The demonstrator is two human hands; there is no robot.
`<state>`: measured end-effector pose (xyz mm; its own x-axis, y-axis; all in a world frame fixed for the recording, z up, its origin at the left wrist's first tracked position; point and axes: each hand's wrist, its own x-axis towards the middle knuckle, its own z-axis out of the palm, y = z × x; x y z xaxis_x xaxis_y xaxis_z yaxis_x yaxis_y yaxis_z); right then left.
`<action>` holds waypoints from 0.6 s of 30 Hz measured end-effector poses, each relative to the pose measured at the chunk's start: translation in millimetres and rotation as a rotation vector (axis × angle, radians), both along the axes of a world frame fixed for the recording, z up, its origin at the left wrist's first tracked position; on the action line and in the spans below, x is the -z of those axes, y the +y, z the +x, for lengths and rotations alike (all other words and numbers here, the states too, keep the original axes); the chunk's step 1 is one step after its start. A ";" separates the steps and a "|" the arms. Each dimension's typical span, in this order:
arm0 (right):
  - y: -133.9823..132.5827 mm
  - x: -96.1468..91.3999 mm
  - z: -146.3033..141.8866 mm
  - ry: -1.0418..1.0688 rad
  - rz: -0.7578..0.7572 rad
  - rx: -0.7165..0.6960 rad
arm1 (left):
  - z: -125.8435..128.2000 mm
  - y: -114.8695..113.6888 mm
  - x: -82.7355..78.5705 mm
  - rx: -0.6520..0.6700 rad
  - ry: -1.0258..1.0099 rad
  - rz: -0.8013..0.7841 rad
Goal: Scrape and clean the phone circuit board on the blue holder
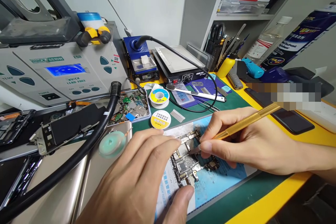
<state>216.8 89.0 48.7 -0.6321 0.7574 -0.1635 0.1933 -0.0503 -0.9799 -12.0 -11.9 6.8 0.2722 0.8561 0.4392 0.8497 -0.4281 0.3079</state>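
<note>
A phone logic board (187, 162) with metal shields lies on a printed blue-and-white mat (217, 185). My left hand (133, 178) grips the board from the left, with fingertip and thumb on its edges. My right hand (236, 143) is shut on a gold-handled blade tool (249, 120). The tool's thin metal tip (194, 150) touches the board between my two hands, and my right fingers partly hide that area.
A hot-air station (65, 70) and thick black hose (86, 150) stand left. Behind are a soldering-iron stand (136, 50), preheater (178, 64), solder reels (159, 98), and a parts tray (131, 106). A dark phone (291, 119) lies right.
</note>
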 end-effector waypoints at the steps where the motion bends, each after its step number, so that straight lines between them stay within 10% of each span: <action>1: -0.2 0.2 0.6 0.003 -0.009 0.005 | 0.0 -0.4 -0.5 -0.003 0.010 0.001; 18: -3.5 -1.3 12.2 -0.090 0.095 -0.131 | -0.7 -2.8 -1.0 0.019 -0.024 -0.009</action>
